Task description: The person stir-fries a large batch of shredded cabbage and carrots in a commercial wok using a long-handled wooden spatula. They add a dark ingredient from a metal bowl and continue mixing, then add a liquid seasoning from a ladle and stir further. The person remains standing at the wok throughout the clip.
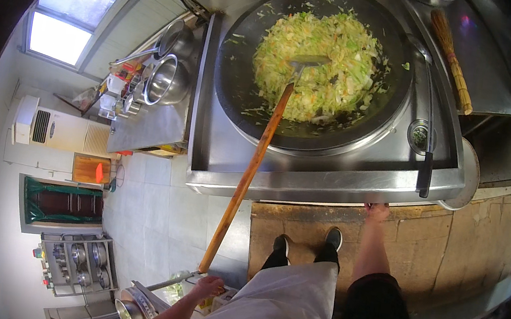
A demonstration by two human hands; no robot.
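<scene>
A large wok (238,104) set in a steel stove holds a heap of shredded cabbage (320,37) with orange bits through it. The metal blade of a long-handled wok spatula (246,177) rests in the cabbage; its wooden shaft leans over the stove's front edge. My right hand (377,211) is at the stove's front, just below the steel rim, its fingertips hidden there. Low on the left, my left hand (208,286) has curled fingers beside the lower end of the shaft, above a cart with packages; whether it holds anything is unclear.
A long-handled ladle (428,114) lies along the stove's right side, beside a bamboo wok brush (452,62). Steel bowls (167,81) stand on the counter at left. Brown matting (418,244) covers the floor underfoot. A rack of pots (77,262) stands farther off.
</scene>
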